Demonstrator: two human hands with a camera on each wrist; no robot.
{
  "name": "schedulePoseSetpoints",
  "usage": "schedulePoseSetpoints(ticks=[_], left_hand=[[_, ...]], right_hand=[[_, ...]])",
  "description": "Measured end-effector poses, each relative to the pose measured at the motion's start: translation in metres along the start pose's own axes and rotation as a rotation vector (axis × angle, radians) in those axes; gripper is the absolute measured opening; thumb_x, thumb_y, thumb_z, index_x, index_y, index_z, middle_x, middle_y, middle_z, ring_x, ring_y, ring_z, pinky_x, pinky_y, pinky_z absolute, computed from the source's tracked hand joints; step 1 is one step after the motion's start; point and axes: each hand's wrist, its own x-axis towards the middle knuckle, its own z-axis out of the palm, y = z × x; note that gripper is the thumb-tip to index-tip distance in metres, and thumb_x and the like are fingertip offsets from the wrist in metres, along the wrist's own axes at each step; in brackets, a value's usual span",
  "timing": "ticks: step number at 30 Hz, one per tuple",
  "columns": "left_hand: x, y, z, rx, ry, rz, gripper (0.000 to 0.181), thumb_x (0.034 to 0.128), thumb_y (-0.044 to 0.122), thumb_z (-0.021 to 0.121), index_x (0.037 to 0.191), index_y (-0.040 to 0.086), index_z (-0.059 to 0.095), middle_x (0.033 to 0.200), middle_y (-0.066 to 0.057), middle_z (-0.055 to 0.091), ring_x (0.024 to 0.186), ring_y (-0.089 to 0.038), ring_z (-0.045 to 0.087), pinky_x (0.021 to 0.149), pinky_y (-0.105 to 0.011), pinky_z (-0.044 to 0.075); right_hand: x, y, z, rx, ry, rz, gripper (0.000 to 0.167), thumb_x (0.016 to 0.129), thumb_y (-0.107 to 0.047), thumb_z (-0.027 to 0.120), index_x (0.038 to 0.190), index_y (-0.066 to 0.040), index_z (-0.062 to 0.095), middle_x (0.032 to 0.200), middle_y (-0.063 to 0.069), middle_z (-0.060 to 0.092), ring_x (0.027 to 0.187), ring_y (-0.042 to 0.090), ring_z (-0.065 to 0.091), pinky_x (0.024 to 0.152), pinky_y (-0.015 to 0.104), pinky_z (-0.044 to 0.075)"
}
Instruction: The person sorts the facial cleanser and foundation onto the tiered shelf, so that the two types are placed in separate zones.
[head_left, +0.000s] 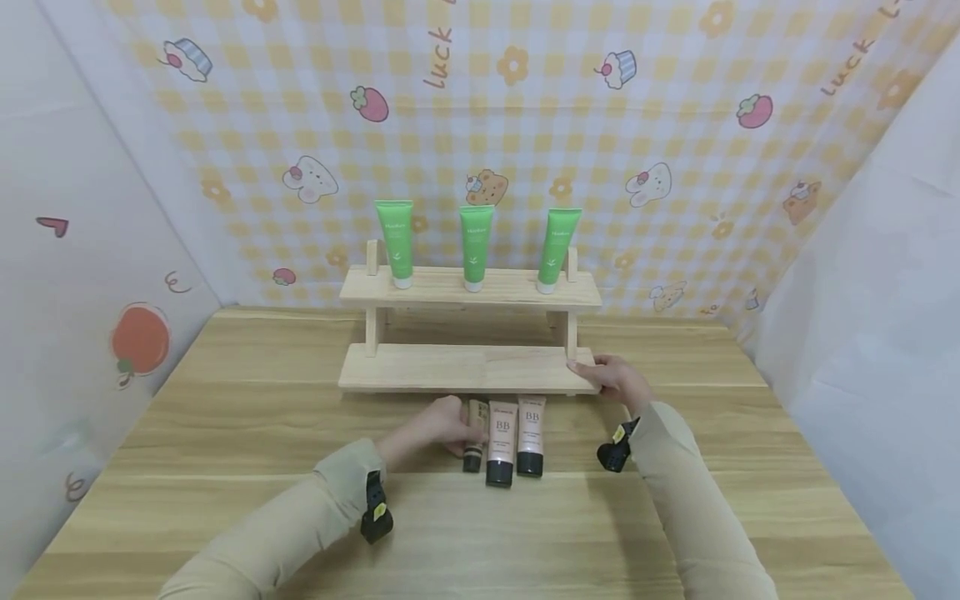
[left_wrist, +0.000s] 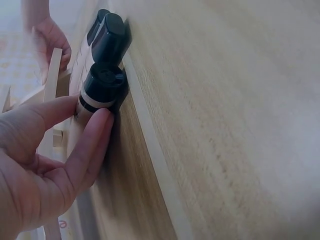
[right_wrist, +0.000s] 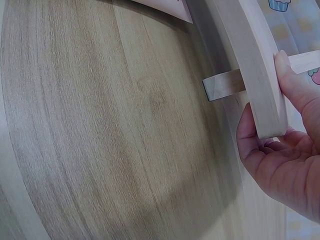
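My left hand (head_left: pixel 448 423) pinches a small tan tube (head_left: pixel 477 425) with a black cap between thumb and fingers; in the left wrist view the fingers meet just below its cap (left_wrist: pixel 106 81). Two pink BB cream tubes, a nearer one (head_left: pixel 501 442) and one further right (head_left: pixel 531 435), lie beside it on the table, black caps toward me. My right hand (head_left: pixel 617 379) grips the right end of the lower board of a two-tier wooden rack (head_left: pixel 450 367), thumb on top and fingers beneath. Three green tubes (head_left: pixel 475 247) stand on white caps along the upper board.
The wood-grain table (head_left: pixel 270 400) extends around the rack. Behind it hangs a yellow checked cloth (head_left: pixel 480 133) with printed figures. White cloth walls close off the left (head_left: pixel 97 250) and right (head_left: pixel 862 300) sides.
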Motion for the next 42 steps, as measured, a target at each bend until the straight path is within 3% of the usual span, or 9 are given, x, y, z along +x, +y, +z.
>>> schedulePoseSetpoints(ticks=[9,19,25,30,37,42], left_hand=[[-0.002,-0.002,-0.008,-0.097,-0.059,-0.009,0.026,0.0768,0.022,0.072,0.072,-0.002,0.062,0.064,-0.011,0.066,0.046,-0.01,0.058,0.051,-0.023,0.055],[-0.015,0.0,-0.021,-0.125,-0.199,0.013,0.021,0.081,0.022,0.068,0.076,0.001,0.067,0.061,-0.003,0.064,0.05,-0.009,0.058,0.056,-0.023,0.055],[-0.021,0.004,-0.027,-0.13,-0.268,0.028,0.022,0.0816,0.02,0.067,0.074,0.0,0.065,0.06,-0.001,0.064,0.05,-0.008,0.059,0.061,-0.026,0.057],[-0.023,0.005,-0.03,-0.125,-0.3,0.062,0.022,0.0823,0.018,0.066,0.076,-0.002,0.065,0.059,0.0,0.063,0.05,-0.008,0.059,0.062,-0.029,0.057],[-0.021,0.014,-0.032,-0.088,-0.27,0.089,0.02,0.0819,0.018,0.066,0.076,-0.002,0.064,0.063,-0.003,0.064,0.052,-0.008,0.059,0.062,-0.026,0.056],[-0.016,0.025,-0.03,-0.083,-0.21,0.095,0.023,0.08,0.019,0.068,0.086,-0.003,0.065,0.073,-0.009,0.068,0.056,-0.011,0.061,0.064,-0.026,0.057]], right_hand=[[0.0,0.0,-0.001,-0.015,0.004,-0.002,0.073,0.09,-0.036,0.053,0.139,0.009,0.023,0.123,0.017,0.044,0.111,0.023,0.044,0.105,0.043,0.037],[-0.001,-0.002,-0.001,-0.001,-0.006,0.012,0.071,0.09,-0.036,0.053,0.138,0.009,0.025,0.122,0.017,0.048,0.111,0.022,0.046,0.106,0.042,0.037],[-0.001,-0.001,-0.001,-0.007,0.001,0.002,0.07,0.09,-0.036,0.053,0.137,0.009,0.027,0.115,0.013,0.05,0.104,0.019,0.048,0.1,0.038,0.041],[-0.001,-0.001,-0.001,-0.014,-0.007,0.004,0.074,0.09,-0.037,0.052,0.139,0.009,0.022,0.13,0.021,0.042,0.116,0.026,0.043,0.107,0.044,0.035],[-0.001,-0.002,0.0,-0.017,0.011,0.005,0.072,0.09,-0.037,0.053,0.138,0.01,0.025,0.121,0.016,0.046,0.109,0.022,0.045,0.105,0.042,0.037],[-0.004,-0.004,0.0,-0.036,0.031,-0.007,0.068,0.089,-0.036,0.056,0.134,0.011,0.032,0.109,0.009,0.051,0.099,0.017,0.048,0.094,0.034,0.045]])
